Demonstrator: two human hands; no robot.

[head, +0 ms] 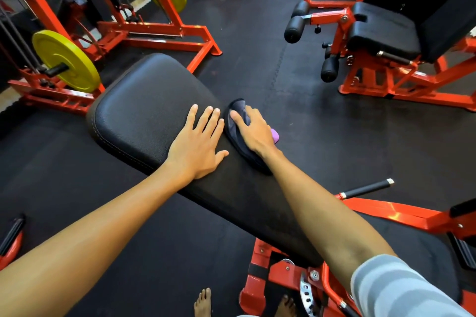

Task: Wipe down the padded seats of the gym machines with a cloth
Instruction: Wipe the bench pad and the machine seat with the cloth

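A long black padded bench pad (144, 110) on an orange frame runs from lower right to upper left. My left hand (201, 144) lies flat on it with fingers spread and straight. Beside it, at the pad's right edge, my right hand (255, 131) presses a dark grey-blue cloth (238, 121) against the pad, fingers extended over the cloth. A small purple object (275, 135) shows just behind my right hand; what it is cannot be told.
A leg machine with a black padded seat (383, 31) and roller pads stands at the upper right. Orange racks with yellow weight plates (65, 60) stand at the upper left. Black rubber floor (322, 136) lies between. My bare feet (203, 301) show at the bottom.
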